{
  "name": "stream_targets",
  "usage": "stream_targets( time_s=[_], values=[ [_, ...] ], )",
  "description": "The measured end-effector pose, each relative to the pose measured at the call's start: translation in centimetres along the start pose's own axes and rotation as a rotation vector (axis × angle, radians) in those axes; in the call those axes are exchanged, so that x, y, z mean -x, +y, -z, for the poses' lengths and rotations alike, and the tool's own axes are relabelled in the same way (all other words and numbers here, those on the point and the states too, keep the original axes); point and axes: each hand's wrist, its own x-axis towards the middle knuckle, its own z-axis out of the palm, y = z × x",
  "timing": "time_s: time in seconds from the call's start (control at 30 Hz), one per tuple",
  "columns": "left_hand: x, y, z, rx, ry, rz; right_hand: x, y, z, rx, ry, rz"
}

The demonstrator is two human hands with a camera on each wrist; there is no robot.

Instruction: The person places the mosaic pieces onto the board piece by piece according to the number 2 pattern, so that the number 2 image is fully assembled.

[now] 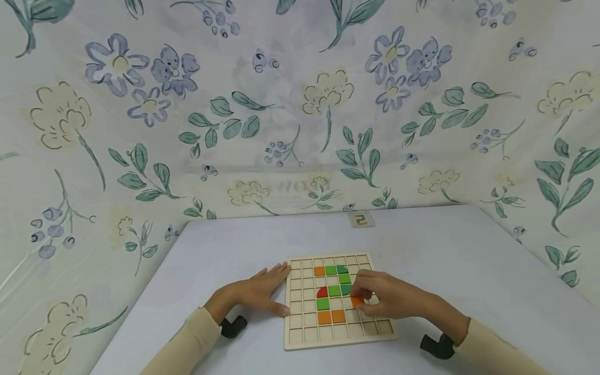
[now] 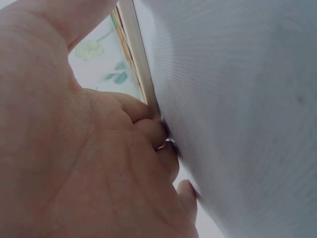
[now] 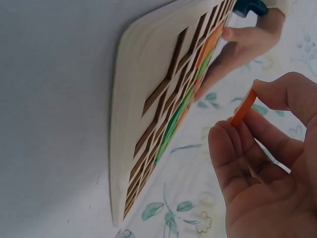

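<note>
A light wooden grid board [image 1: 304, 336] lies on the white table, with orange, green and red tiles set in some of its squares. Between thumb and fingers, my right hand [image 1: 391, 294] pinches an orange square tile [image 3: 244, 108] over the board's right half; the right wrist view shows that tile raised off the grid. My left hand [image 1: 260, 292] lies at the board's left edge, fingers spread and touching it. In the left wrist view the left fingers [image 2: 151, 131] meet the board's side at the table surface. Two orange tiles [image 1: 331, 316] sit side by side in a lower row.
A small pattern card [image 1: 361, 219] lies at the table's far edge. Behind the table [image 1: 244, 239] hangs a flowered cloth [image 1: 290, 120]. Black wrist cameras [image 1: 234, 327] are strapped under both forearms.
</note>
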Motion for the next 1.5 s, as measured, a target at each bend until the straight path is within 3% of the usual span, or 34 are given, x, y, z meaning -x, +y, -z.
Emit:
stream_targets(
  time_s=[0.27, 0.53, 0.73, 1.0, 1.27, 1.5],
  values=[
    [-0.1, 0.0, 0.3, 0.002, 0.002, -0.004, -0.8, 0.0, -0.9, 0.001, -0.023, 0.005],
    [-0.2, -0.1, 0.0, 0.024, 0.004, -0.018, -0.8, 0.4, -1.6, -0.016, -0.046, -0.043],
    [-0.2, -0.2, 0.0, 0.004, 0.002, -0.006, -1.0, 0.5, -2.2, 0.011, -0.04, -0.005],
    [0.0, -0.2, 0.3, 0.006, -0.009, -0.012, -1.1, 0.4, -2.3, 0.055, -0.048, -0.025],
    [0.0, 0.1, 0.0, 0.021, 0.005, -0.006, -0.8, 0.3, -2.4, 0.02, -0.072, -0.075],
    [0.0, 0.2, 0.0, 0.014, 0.01, -0.008, -0.8, 0.4, -2.5, 0.009, -0.062, -0.054]
  ],
)
